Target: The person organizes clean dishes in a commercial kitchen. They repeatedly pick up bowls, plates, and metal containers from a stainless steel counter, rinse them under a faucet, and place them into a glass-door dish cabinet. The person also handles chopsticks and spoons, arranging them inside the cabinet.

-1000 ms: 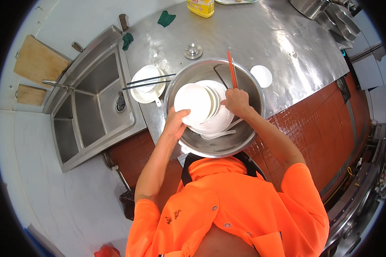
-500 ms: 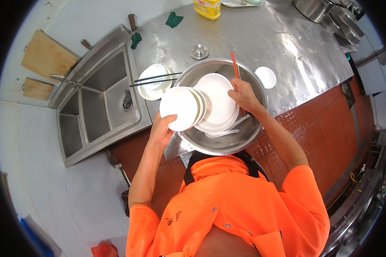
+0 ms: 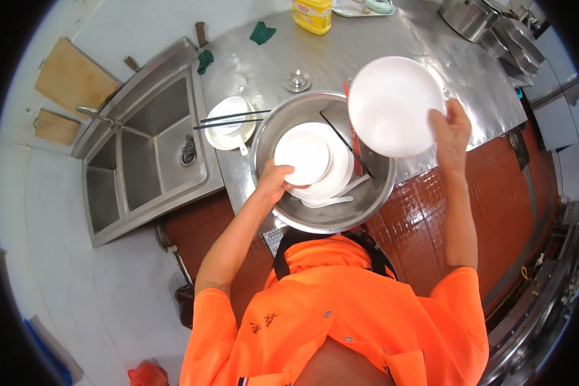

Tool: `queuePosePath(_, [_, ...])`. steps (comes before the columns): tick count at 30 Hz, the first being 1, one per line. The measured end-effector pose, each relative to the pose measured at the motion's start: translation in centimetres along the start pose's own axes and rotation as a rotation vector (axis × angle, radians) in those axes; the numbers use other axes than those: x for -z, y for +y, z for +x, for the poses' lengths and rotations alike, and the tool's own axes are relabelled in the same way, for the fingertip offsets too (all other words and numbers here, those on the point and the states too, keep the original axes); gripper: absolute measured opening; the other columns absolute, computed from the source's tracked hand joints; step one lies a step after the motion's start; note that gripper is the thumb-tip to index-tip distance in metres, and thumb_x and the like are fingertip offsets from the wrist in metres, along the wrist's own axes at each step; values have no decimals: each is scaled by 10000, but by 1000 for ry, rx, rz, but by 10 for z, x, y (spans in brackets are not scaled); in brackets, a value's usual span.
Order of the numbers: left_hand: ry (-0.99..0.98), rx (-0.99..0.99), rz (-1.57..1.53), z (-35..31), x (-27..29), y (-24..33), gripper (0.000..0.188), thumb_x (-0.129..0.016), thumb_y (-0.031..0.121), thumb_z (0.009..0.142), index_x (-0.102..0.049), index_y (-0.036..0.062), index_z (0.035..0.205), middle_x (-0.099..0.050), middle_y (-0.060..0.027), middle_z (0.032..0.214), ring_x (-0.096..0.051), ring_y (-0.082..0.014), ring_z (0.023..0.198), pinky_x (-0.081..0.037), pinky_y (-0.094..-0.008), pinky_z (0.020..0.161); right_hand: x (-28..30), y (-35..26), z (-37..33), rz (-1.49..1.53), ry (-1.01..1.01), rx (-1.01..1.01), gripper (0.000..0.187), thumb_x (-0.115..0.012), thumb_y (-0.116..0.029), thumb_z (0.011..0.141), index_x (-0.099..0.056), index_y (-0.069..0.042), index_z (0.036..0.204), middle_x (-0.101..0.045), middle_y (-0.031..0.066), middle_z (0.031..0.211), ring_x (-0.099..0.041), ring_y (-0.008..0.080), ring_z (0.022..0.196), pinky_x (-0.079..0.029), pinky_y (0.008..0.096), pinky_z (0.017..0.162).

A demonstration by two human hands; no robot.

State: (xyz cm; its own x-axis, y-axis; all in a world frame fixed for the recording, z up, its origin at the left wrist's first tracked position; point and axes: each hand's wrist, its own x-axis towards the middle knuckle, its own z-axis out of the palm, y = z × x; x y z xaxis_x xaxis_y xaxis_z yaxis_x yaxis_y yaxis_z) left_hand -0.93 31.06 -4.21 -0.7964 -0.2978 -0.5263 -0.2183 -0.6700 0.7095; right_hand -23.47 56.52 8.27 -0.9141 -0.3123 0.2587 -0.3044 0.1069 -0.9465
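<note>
A large steel basin [image 3: 261, 138] stands in front of me. My left hand [image 3: 275, 181] reaches over its left side, closed on small white plates [image 3: 301, 154]; how many are stacked is hidden. Under them in the basin lie larger white plates [image 3: 341, 166]. White spoons [image 3: 328, 202] sit near its front, and black chopsticks [image 3: 338, 136] and red chopsticks [image 3: 356, 151] lean at the right. Raised over the basin's right rim is a big white plate [image 3: 395, 106], its right edge gripped by my right hand [image 3: 453, 136], which is slightly blurred.
Left of the basin stand white bowls [image 3: 230, 107] with a spoon and black chopsticks [image 3: 228, 121] across them. A steel sink [image 3: 163, 151] is further left. Behind are a round lid [image 3: 298, 81], green cloths [image 3: 262, 33], a yellow container [image 3: 312, 15] and a steel pot [image 3: 468, 20].
My right hand has lifted the big plate up and to the right out of the basin. My left hand has moved right with the small plates. The small white bowl at right is now covered.
</note>
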Motion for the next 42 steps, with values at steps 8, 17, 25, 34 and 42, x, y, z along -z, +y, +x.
queuePosePath(8, [31, 10, 41, 15, -5, -7, 726, -436, -68, 737, -190, 67, 1407, -382, -226, 1293, -507, -413, 1093, -575, -519, 707, 36, 27, -11, 441, 55, -242, 99, -605, -26, 795, -539, -7, 866, -604, 47, 809, -569, 100, 714, -468, 220, 668])
queuePosePath(17, [151, 15, 250, 3, -18, -4, 805, -567, 174, 806, -83, 59, 1439, -367, -220, 1316, -511, -352, 1080, -586, -392, 640, 35, 42, -2, 532, 57, -326, 107, -574, -16, 788, -546, 10, 888, -611, 75, 856, -600, 141, 752, -504, 252, 714])
queuePosePath(25, [278, -206, 531, -43, -2, 31, 678, -597, 303, 829, -312, 39, 1385, -450, -180, 1270, -564, -240, 981, -533, -314, 684, 36, 54, -8, 552, 60, -351, 111, -567, -1, 781, -548, 8, 891, -618, 85, 873, -610, 150, 766, -510, 259, 725])
queuePosePath(34, [374, -1051, 1869, 27, 108, 142, 426, -539, -56, 696, -573, 48, 1107, -604, -132, 1040, -524, -319, 998, -396, -411, 887, 33, 27, -26, 558, 158, -339, 99, -565, -4, 778, -537, 10, 871, -605, 94, 858, -599, 149, 765, -506, 261, 708])
queuePosePath(42, [180, -713, 1976, 60, 133, 147, 230, -533, 24, 804, -588, 46, 1026, -619, -150, 948, -551, -308, 954, -421, -411, 795, 56, 35, -46, 540, 168, -325, 101, -567, -11, 795, -549, 18, 890, -621, 102, 860, -616, 158, 773, -518, 262, 730])
